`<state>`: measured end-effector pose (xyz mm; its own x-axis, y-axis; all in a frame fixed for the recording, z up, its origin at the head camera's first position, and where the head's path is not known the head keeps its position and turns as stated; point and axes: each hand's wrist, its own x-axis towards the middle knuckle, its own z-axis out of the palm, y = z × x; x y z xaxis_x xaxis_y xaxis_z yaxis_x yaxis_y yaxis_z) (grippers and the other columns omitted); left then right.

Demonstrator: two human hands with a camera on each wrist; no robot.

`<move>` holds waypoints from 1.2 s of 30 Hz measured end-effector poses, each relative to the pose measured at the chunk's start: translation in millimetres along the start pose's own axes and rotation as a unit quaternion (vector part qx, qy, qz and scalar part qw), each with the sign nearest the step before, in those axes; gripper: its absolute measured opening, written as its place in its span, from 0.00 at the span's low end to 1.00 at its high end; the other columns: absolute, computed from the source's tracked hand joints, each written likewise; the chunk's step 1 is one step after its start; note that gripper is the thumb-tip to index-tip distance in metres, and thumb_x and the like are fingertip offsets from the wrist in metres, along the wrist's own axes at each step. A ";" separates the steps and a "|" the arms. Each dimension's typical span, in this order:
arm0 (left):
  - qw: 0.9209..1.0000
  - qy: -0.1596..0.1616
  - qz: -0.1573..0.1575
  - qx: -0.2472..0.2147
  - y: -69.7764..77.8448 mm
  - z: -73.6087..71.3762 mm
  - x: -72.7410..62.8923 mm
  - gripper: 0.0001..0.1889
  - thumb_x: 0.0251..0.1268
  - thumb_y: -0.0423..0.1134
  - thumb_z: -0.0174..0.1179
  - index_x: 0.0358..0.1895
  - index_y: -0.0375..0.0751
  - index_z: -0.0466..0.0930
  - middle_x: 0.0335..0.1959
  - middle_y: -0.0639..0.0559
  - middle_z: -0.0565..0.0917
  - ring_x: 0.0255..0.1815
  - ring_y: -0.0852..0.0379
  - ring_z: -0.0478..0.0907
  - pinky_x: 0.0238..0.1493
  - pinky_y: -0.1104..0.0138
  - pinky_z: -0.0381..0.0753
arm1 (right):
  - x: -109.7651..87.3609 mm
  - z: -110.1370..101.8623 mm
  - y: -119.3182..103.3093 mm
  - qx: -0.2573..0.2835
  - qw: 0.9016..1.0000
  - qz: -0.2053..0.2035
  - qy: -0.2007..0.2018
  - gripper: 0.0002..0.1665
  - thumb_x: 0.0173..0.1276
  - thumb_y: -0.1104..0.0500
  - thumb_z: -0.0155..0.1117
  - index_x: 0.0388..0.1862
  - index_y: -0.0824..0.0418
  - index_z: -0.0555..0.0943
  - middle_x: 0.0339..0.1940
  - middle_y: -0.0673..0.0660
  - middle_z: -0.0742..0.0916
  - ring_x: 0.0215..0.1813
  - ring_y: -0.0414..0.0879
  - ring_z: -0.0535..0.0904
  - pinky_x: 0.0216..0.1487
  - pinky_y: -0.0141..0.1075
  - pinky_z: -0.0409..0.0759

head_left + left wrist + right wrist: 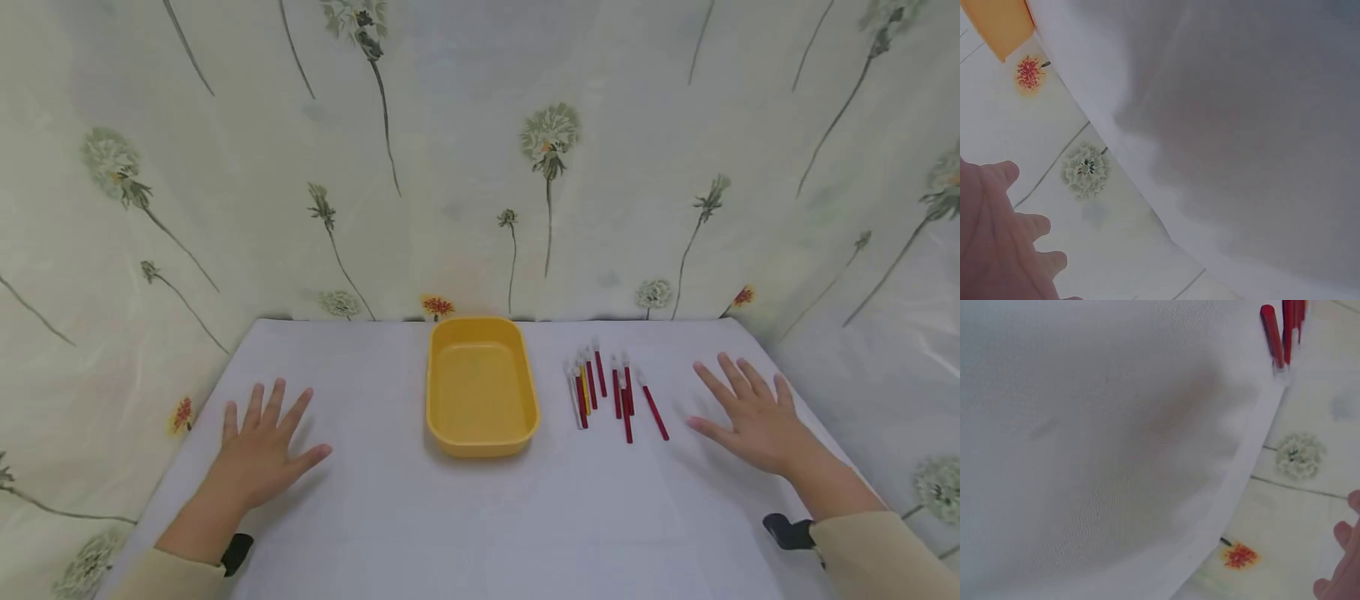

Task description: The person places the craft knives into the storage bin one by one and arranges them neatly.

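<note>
My left hand [258, 454] hovers over the left side of the white table, palm down with its fingers spread, holding nothing. On the right side my right hand [757, 423] is likewise spread and holds nothing. Between them, near the back edge, stands a yellow rectangular plastic tray [483, 450] with rounded corners and nothing in it. Several slim pen-like sticks with clear caps lie to the right of the tray. Most are red, like the one nearest my right hand, a red stick [656, 417]. Among the left ones are a yellow stick [585, 390] and a pale, clear stick [573, 404].
A white cloth [480, 525] covers the tabletop. Behind and beside it hangs a pale curtain [450, 150] printed with dandelions. Dark straps [787, 532] circle my wrists at the sleeve ends.
</note>
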<state>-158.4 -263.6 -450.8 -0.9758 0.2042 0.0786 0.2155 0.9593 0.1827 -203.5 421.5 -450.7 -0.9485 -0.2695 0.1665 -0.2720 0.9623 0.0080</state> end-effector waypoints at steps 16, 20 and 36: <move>1.000 0.005 0.009 -0.004 24.0 3.1 12.4 0.48 0.67 0.73 0.48 0.81 0.48 0.50 0.80 0.32 0.44 0.79 0.29 0.34 0.71 0.32 0.26 | 8.3 1.5 -12.9 0.024 1.000 -0.001 -0.008 0.58 0.67 0.33 0.61 0.84 0.47 0.42 0.80 0.71 0.51 0.80 0.70 0.36 0.69 0.69 0.19; 1.000 0.004 0.011 -0.011 30.1 6.1 16.3 0.48 0.67 0.73 0.48 0.81 0.48 0.50 0.81 0.33 0.42 0.80 0.31 0.32 0.72 0.33 0.26 | 12.0 2.0 -18.6 0.034 0.999 0.000 -0.020 0.56 0.67 0.33 0.61 0.84 0.48 0.44 0.80 0.72 0.53 0.78 0.72 0.41 0.69 0.72 0.23; 0.995 -0.004 0.045 -0.091 61.3 24.8 41.8 0.47 0.67 0.72 0.50 0.81 0.50 0.49 0.81 0.35 0.44 0.80 0.32 0.37 0.74 0.36 0.36 | 31.1 12.2 -30.5 0.111 0.991 0.011 -0.071 0.46 0.72 0.37 0.59 0.80 0.57 0.59 0.75 0.75 0.63 0.73 0.75 0.55 0.67 0.74 0.53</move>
<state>-186.9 -191.4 -460.6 -0.9522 0.2904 0.0952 0.3052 0.8861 0.3489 -226.7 383.3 -457.8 -0.9635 -0.2668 0.0234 -0.2655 0.9402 -0.2135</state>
